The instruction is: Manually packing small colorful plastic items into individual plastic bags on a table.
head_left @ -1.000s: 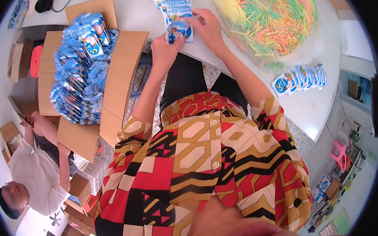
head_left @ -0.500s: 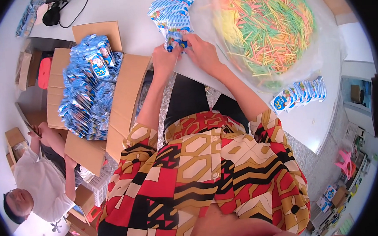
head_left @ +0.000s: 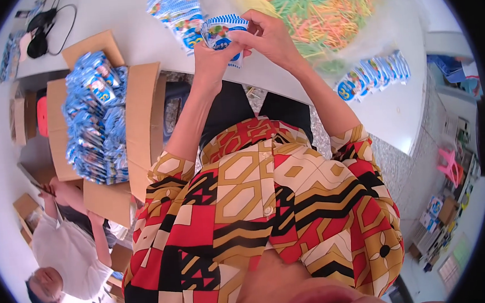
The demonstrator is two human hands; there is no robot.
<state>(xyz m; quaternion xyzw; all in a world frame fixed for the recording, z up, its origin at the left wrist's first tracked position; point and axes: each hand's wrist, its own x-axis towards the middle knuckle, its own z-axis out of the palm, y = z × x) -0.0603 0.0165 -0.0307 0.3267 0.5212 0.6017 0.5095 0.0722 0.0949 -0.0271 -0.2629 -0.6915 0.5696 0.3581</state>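
Left of the hands an open cardboard box [head_left: 140, 119] brims with blue packets. A heap of coloured sticks [head_left: 323, 13] lies right, on the white tabletop [head_left: 135, 36].

Your left hand [head_left: 210, 56] covers the lower left of the small packet [head_left: 225, 35], and the right hand [head_left: 267, 36] hides its right edge, so you can't tell if it's 1 packet or a few stacked. Just left of your hands, the packet pile [head_left: 176, 14] gets cut off by the top edge. Right of them, the heap of coloured sticks [head_left: 323, 10] is blurry under its plastic and also runs off the top.
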